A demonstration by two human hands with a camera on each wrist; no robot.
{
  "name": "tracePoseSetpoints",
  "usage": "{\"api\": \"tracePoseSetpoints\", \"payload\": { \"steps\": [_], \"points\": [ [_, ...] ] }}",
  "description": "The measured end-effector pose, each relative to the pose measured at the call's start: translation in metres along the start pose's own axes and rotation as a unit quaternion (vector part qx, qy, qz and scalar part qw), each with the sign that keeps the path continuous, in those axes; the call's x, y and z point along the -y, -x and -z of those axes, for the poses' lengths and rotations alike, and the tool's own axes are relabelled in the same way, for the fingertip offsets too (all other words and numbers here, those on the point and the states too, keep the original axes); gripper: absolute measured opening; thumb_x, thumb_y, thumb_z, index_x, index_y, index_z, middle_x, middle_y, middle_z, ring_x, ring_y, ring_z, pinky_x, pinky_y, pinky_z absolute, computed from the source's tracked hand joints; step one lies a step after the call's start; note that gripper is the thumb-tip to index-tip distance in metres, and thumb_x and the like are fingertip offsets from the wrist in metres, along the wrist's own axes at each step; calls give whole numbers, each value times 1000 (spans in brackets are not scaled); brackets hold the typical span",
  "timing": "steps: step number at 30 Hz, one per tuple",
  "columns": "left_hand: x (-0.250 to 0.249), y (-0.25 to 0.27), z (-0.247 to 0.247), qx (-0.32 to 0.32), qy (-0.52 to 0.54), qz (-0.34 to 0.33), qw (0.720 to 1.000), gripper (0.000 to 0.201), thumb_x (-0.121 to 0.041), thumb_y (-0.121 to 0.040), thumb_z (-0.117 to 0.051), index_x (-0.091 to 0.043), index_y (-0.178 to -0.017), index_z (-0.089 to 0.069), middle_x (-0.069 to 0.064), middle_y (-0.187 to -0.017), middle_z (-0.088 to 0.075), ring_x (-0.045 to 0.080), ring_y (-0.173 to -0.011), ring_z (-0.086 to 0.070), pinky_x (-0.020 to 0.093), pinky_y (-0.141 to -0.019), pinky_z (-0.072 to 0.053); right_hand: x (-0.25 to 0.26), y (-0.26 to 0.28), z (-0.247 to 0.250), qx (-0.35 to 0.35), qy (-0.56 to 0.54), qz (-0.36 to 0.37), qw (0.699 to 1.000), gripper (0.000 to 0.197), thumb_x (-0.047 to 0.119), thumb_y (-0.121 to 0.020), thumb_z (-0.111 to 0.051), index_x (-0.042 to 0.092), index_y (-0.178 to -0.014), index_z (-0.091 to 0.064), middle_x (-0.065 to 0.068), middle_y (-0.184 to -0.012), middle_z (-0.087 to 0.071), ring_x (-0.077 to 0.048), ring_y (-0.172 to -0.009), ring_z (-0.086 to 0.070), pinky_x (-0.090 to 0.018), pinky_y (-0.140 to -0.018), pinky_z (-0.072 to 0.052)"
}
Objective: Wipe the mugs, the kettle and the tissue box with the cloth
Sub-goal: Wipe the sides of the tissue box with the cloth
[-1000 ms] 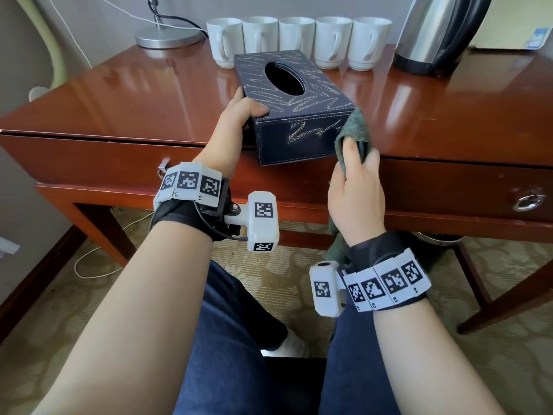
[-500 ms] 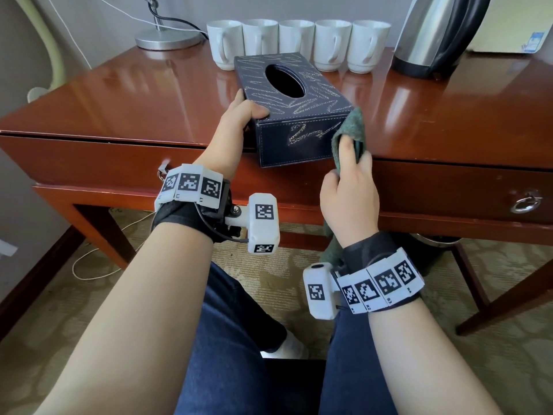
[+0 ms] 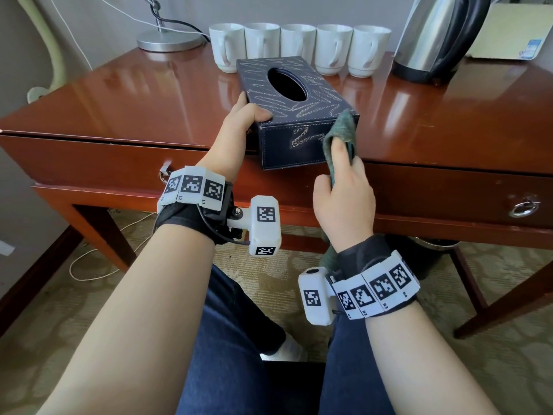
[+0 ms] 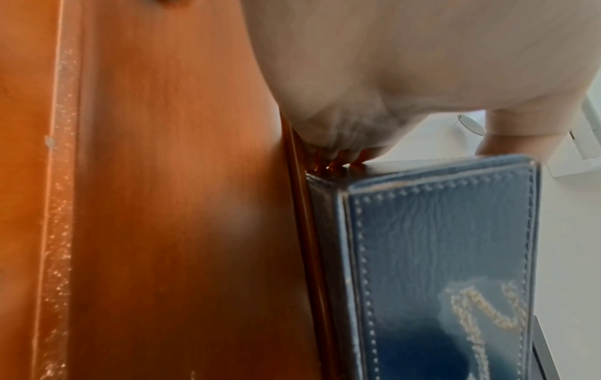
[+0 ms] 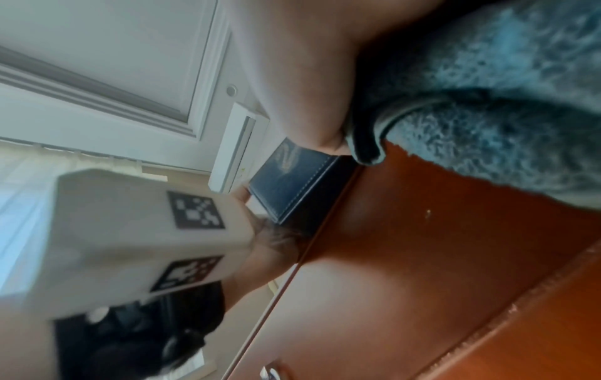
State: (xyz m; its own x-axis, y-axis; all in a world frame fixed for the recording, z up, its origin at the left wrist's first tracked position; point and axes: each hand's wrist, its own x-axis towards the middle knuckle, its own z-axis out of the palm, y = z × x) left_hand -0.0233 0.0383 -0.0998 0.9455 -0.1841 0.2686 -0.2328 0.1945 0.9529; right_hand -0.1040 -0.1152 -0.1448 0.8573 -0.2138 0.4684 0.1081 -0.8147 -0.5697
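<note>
Nearest us, our right hand grips the green cloth, fingers curled round it, and holds its upper fold against the near right corner of the tissue box; the rest of the cloth hangs below the wrist. In the right wrist view the cloth fills the upper right, fuzzy and blue-green, with the box just beyond it at the desk edge. Our left hand grips the box's near left corner, thumb on top and the fingers down its left side. In the left wrist view the hand sits above the box, the thumb tip pressed on the top edge, and pale scribble marks show on the dark stitched end face. The box lies on the desk with its near end at the front edge, overhanging the drawer front slightly, its oval slot facing up. Behind it five white mugs stand in a row, side by side, handles towards us. To their right stands the steel kettle with its black handle, near the back edge. At the far left a lamp base rests on the desk, its cable trailing behind the mugs.
</note>
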Motion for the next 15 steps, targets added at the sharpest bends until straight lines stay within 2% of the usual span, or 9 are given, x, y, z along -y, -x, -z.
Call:
{"api": "tracePoseSetpoints", "payload": {
  "steps": [2, 5, 8, 10, 12, 15],
  "points": [
    [0, 0, 1, 4, 2, -4, 1000, 69, -35, -58, -60, -11, -122, -53, 7, -114, -64, 22, -104, -59, 40, -98, -44, 4, 3, -5, 6, 10, 28, 1000, 55, 10, -90, -46, 20, -143, -40, -16, -112, -51, -37, -81, -54, -31, -63, -32],
    [0, -1, 1, 3, 7, -3, 1000, 70, -36, -57, -61, -11, -122, -53, 6, -111, -64, 20, -100, -59, 33, -90, -46, -3, 10, -11, 12, 25, 38, 999, 51, 8, -88, -48, 18, -139, -47, -16, -104, -50, -37, -75, -53, -31, -60, -30],
    [0, 0, 1, 6, 8, 1, 1000, 70, -37, -55, -60, -13, -121, -53, 3, -108, -64, 17, -95, -60, 28, -85, -47, -14, 9, -8, -2, 26, -2, 1000, 50, 9, -90, -48, 19, -139, -46, -17, -108, -50, -39, -81, -54, -32, -62, -30],
    [0, -1, 0, 2, 13, 0, 1000, 69, -37, -55, -60, -13, -120, -53, 3, -109, -64, 18, -97, -60, 31, -89, -46, -14, 5, -6, -4, 14, -20, 1000, 52, 10, -92, -46, 20, -143, -41, -16, -116, -49, -37, -87, -54, -31, -65, -31],
    [0, -1, 0, -3, 13, -3, 1000, 69, -36, -56, -60, -12, -120, -53, 4, -110, -64, 20, -99, -59, 34, -92, -45, -8, 2, -7, -4, -5, -9, 1000, 54, 10, -92, -46, 20, -144, -38, -16, -120, -50, -37, -90, -55, -30, -67, -32],
    [0, -1, 0, 0, 15, -5, 1000, 68, -35, -56, -60, -11, -119, -54, 4, -107, -64, 20, -96, -59, 30, -87, -47, 0, 5, -13, -1, -8, 40, 999, 53, 9, -89, -48, 17, -142, -43, -17, -114, -52, -39, -85, -55, -31, -64, -32]
  ]
}}
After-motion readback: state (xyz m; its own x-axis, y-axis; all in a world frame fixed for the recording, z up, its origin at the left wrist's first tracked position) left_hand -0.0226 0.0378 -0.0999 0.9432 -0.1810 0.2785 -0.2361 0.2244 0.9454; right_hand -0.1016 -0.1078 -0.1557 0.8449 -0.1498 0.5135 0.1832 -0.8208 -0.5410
